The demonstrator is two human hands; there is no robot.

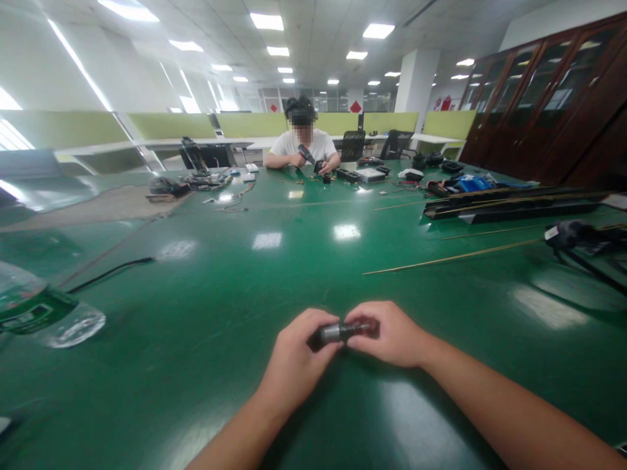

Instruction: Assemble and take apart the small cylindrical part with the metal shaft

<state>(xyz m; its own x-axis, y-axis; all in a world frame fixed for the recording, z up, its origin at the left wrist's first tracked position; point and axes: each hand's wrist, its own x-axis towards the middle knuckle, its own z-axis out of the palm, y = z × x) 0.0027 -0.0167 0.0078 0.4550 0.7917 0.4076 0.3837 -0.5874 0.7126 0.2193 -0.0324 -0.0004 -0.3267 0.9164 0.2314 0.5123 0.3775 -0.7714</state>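
Just above the green tabletop (274, 287), a short dark cylindrical tool with a silver band (332, 333) lies level between my two hands. My left hand (298, 349) is closed around its dark left end, with thumb and fingers on either side. At the reddish right end, the fingers of my right hand (392, 333) are pinched around it. Both ends are partly covered by my fingers, so I cannot make out the tool's exact kind.
A clear plastic bottle with a green label (39, 310) lies at the left, beside a black cable (112, 273). Thin brass-coloured rods (441, 260) and black channels (509, 205) are at the right. Across the table a person (304, 140) handles a tool among scattered parts.
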